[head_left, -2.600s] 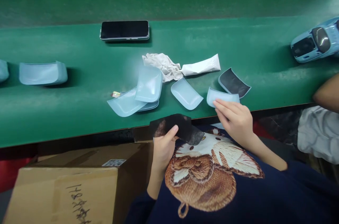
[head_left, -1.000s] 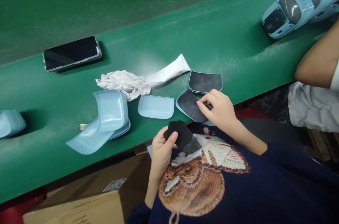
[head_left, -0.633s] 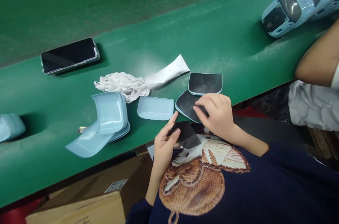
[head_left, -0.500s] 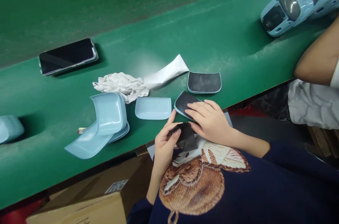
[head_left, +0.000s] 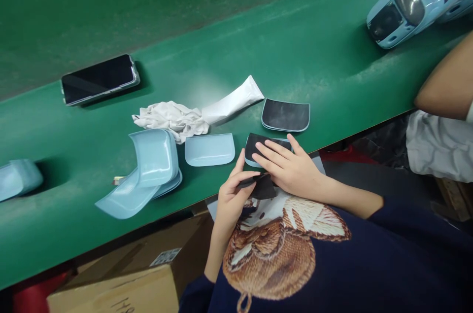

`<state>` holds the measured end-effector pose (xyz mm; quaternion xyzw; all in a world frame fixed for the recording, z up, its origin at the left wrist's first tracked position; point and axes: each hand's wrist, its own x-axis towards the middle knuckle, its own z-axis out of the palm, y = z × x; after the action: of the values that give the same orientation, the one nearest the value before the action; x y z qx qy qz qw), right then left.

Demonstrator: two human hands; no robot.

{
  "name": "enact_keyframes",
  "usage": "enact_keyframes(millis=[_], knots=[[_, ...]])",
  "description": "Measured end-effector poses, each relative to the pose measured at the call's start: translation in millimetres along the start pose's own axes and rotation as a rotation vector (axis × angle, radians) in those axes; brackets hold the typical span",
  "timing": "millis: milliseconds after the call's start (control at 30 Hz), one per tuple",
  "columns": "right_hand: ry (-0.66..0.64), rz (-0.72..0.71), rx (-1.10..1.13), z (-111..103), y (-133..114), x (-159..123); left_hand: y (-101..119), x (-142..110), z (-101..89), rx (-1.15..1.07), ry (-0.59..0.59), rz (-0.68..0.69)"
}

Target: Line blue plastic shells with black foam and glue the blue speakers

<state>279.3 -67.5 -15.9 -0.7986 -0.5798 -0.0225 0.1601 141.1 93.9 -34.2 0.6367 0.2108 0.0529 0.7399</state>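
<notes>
My left hand [head_left: 234, 190] pinches thin black sheets [head_left: 264, 187] close to the bench edge, its index finger stretched toward a panel. That small curved light-blue panel [head_left: 253, 160] has a black sheet [head_left: 260, 141] lying on its upper face. My right hand [head_left: 290, 167] rests on it with fingers spread, pressing on the black face and hiding part of it. Left of it lies a bare light-blue panel [head_left: 210, 149]. Behind it, a short stack of panels with a black top [head_left: 286, 115] sits on the bench.
Larger curved blue pieces [head_left: 153, 160] are piled at left, near a crumpled white cloth [head_left: 170, 118] and a white tube [head_left: 232, 102]. A phone [head_left: 99, 80] lies farther back. Blue toy car bodies [head_left: 410, 5] stand far right, near another person's arm [head_left: 445, 79]. Below is a cardboard box [head_left: 121, 278].
The panel under my right hand has turned to lie straighter along the bench. My right hand's fingers have spread and shifted slightly left over it. The bare panel has slid a little left.
</notes>
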Motion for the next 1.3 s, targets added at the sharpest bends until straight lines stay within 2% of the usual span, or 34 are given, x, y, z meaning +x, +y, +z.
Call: enact_keyframes(millis=[100,233,433,533,633,733,967,1300], knots=[[-0.060,-0.018,0.000,1.5,1.6,3.6,0.1,0.3,0.6,-0.002,-0.005,0.008],[-0.066,-0.058,0.013,4.3,7.6,2.2,0.0,0.7,1.3,0.001,-0.004,0.014],[0.032,-0.117,0.042,4.5,12.3,-0.4,0.2,0.6,1.9,0.011,0.005,0.016],[0.035,-0.074,0.033,2.8,9.6,3.5,1.0,0.9,2.7,0.027,0.004,0.009],[-0.041,-0.020,0.039,2.8,6.9,8.0,1.1,1.1,3.3,0.030,0.002,-0.002],[-0.096,-0.027,0.053,5.0,7.2,9.1,0.2,1.6,3.2,0.025,0.007,0.000],[-0.049,-0.060,0.057,6.3,10.6,7.5,0.3,2.0,4.3,0.023,0.015,-0.015],[-0.086,-0.037,0.015,2.4,6.7,8.5,3.1,1.7,6.4,0.036,0.024,-0.014]])
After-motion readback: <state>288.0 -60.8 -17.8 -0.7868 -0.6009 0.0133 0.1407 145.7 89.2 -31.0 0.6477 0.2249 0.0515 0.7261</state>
